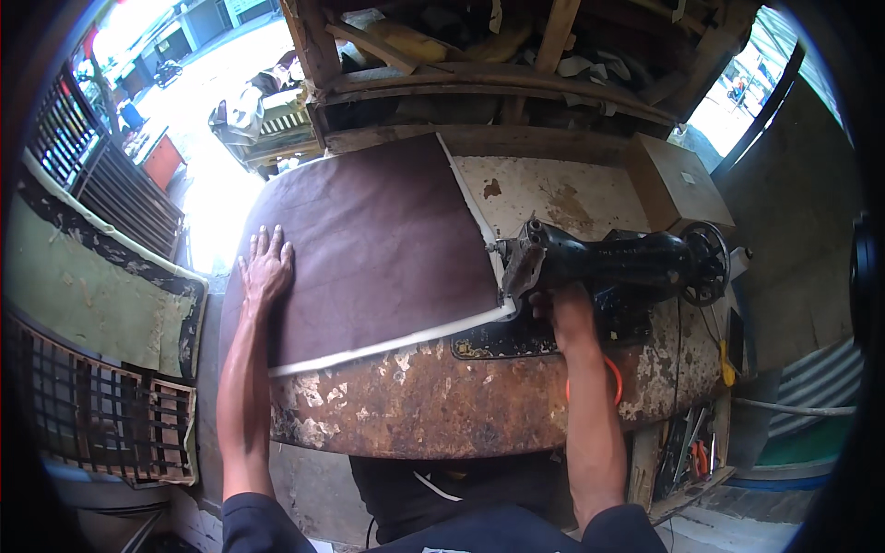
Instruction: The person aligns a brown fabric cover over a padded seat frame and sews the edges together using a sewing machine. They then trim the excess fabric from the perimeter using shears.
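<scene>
Beneath the arm of the black metal sewing machine (636,261), loses part of the right hand (569,313) from sight, and cannot tell gripping from merely touching. Rests the left hand (265,263) flat, fingers slightly spread, on the left part of the white-edged, dark brown, leather-like sheet (378,253). Has this sheet mainly between both hands, near right corner just beside the right one. Shows the rough wooden rack (498,82) cut off above.
</scene>
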The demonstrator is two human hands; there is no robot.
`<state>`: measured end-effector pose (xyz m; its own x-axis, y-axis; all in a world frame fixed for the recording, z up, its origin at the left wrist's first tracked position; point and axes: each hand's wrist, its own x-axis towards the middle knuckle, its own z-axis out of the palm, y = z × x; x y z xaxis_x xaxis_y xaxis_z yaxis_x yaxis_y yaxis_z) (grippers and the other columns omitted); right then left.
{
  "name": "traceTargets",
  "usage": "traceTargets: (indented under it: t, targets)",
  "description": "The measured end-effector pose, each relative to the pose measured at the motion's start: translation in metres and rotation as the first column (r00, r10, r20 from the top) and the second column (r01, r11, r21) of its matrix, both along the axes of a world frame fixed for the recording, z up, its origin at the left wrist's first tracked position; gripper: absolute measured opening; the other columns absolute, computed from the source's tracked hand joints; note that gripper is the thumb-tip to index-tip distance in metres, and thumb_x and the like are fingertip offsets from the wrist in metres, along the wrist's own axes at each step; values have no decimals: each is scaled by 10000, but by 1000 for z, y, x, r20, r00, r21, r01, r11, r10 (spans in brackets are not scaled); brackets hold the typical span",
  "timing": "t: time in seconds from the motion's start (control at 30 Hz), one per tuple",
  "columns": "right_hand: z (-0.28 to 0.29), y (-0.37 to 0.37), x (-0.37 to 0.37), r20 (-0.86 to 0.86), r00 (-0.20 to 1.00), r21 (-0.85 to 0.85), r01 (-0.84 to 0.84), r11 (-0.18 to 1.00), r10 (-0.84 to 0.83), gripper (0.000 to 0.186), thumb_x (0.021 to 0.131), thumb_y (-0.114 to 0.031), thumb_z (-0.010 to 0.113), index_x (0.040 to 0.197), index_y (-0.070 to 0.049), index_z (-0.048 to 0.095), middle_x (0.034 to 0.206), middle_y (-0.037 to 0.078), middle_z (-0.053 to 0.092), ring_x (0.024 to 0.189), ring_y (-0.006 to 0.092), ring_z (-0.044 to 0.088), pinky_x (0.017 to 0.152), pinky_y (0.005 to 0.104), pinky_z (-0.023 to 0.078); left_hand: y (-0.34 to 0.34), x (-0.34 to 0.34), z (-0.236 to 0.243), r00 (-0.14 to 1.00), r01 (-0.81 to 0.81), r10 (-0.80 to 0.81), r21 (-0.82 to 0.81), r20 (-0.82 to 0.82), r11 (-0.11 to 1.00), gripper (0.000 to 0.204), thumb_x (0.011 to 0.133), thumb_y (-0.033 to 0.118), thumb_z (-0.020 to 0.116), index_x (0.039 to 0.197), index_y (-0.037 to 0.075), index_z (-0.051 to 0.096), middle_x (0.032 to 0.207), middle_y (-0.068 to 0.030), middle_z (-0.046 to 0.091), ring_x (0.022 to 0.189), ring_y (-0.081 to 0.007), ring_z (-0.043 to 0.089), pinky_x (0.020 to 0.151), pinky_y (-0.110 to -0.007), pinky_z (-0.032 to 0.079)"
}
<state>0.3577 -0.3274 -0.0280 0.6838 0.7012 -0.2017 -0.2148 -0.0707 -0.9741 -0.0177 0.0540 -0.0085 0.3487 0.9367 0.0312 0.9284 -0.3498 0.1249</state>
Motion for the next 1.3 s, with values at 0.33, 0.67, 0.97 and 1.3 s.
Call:
traceTargets:
  t: [0.33,0.67,0.97,1.3]
  targets:
    - [28,63,-4,-379,747,732,-119,671,546,629,1106,-572,437,1441,-63,592,1524,148,582,1233,314,667,1008,547,571,-206,-132,79,934,-98,62,-84,-351,992,624,1033,522,558,1425,39,609,1346,-328,634,1210,-446,654,1015,-531,514]
    - [61,-128,-228,422,867,-322,-129,938,264,397,1011,-383,725,799,-52,666,708,93,656,629,252,677,607,406,514,-226,-3,97,742,622,-615,68,267,780,280,1021,250,673,1196,43,744,1236,-162,739,1188,-349,686,995,-444,555]
    - [25,-167,-301,-259,867,-143,-469,871,425,587,950,-422,805,1251,60,655,1119,127,749,1042,226,699,933,368,541,-237,120,25,414,899,-893,77,176,431,562,1076,358,520,1576,104,485,1657,-132,445,1578,-337,326,1314,-487,220]
    - [62,-207,-211,-235,777,-353,-628,694,584,340,1010,-284,730,1160,21,707,934,74,753,769,107,689,693,271,580,-284,118,21,660,741,-727,-5,191,671,617,1082,459,461,1630,179,424,1727,-80,341,1622,-288,239,1324,-527,136]
